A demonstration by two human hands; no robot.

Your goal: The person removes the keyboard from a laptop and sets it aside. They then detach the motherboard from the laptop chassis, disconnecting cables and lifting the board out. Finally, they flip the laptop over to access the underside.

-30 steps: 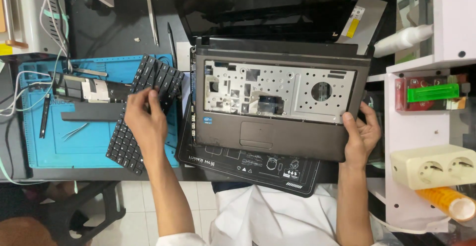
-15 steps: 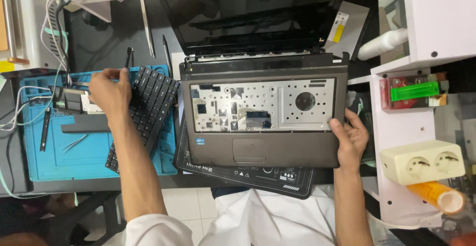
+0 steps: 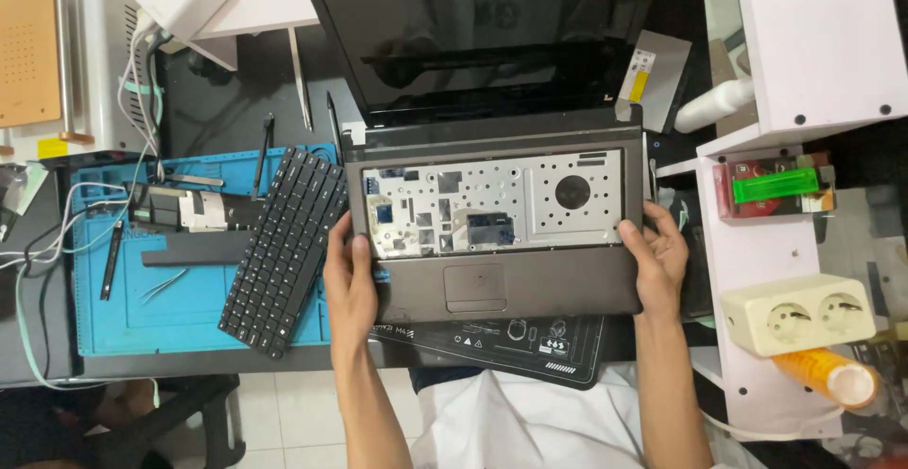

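Our left hand (image 3: 350, 285) and right hand (image 3: 657, 256) clamp the open laptop (image 3: 492, 214) at mid-frame; its keyboard bay holds no keys, the keyboard (image 3: 284, 247) lies left.

Left hand (image 3: 352, 285) has left the loose keyboard (image 3: 284, 247) and the blue mat (image 3: 180, 308), now gripping the left edge of the laptop base (image 3: 492, 285). Right hand (image 3: 657, 261) slid a bit higher up the right edge.
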